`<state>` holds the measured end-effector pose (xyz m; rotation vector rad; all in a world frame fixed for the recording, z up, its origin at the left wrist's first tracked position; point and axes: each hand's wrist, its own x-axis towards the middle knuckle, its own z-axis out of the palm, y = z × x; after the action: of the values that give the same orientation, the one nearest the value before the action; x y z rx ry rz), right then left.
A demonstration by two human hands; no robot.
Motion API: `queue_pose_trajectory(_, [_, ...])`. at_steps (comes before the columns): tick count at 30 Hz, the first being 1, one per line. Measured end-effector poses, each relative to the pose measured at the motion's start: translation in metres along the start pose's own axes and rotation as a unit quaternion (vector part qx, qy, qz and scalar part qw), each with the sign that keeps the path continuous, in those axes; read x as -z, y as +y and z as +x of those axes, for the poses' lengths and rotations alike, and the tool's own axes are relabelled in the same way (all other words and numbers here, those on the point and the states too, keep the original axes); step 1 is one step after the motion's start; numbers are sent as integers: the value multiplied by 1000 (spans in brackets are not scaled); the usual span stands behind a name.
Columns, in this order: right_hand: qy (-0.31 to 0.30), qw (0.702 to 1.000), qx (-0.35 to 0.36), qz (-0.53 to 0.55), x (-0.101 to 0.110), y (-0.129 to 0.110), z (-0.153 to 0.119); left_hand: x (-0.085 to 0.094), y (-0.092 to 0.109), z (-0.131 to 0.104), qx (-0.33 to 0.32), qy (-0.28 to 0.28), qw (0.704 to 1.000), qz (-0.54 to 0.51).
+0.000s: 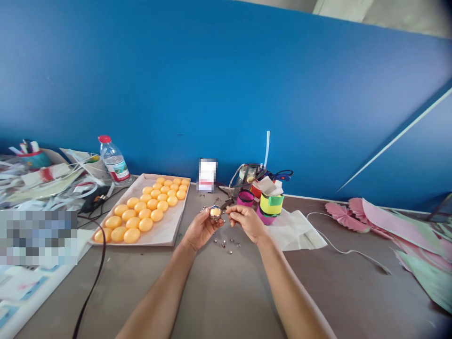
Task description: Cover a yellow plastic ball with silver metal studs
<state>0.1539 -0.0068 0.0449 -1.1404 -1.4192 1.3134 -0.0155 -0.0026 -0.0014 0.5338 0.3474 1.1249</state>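
My left hand [202, 229] is closed around a small ball [215, 212], orange-yellow on top with shiny silvery pieces round its side. Just to its right, my right hand [246, 221] has thumb and forefinger pinched close to the ball; what lies between those fingertips is too small to make out. Several small shiny metal bits [223, 244] are scattered on the table below and between the hands. To the left, a shallow white tray [169, 235] holds rows of orange balls [145, 224].
Behind my right hand stand a magenta cup [245, 197] and a yellow-green container [271, 205], beside white paper [303, 230]. A plastic bottle [116, 162] stands behind the tray. A dark cable [102, 263] crosses the left side. Pink paper pieces [395, 221] lie right; a blue partition [226, 94] rises behind.
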Motion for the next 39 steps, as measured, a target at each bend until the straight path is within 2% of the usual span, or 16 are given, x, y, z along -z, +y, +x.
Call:
queue_pose_trajectory(3, [-18,988,-1,153,-2,-7,-3,0,0,0,-5,-3,1000,7])
queue_pose_trajectory(6, [-13,981,-10,192,-5,-13,-5,-1,0,0,-6,-10,1000,14])
queue_pose_trajectory(10, [7,988,-18,155,-11,-16,-6,-3,-1,-1,-10,-17,999,37])
queue_pose_trajectory(16, [41,999,14,28,-13,-12,-5,-2,-2,-1,-13,-23,998,49])
queue_pose_trajectory(25, [20,998,-3,57,-15,-9,-4,-6,-2,-3,-13,-26,998,48])
queue_pose_trajectory(34, [28,999,3,-19,-16,-6,-3,-6,-1,-3,-13,-27,998,50])
queue_pose_trajectory(39, [17,1000,-5,11,-15,-4,-1,-5,-2,-3,-1,-26,998,54])
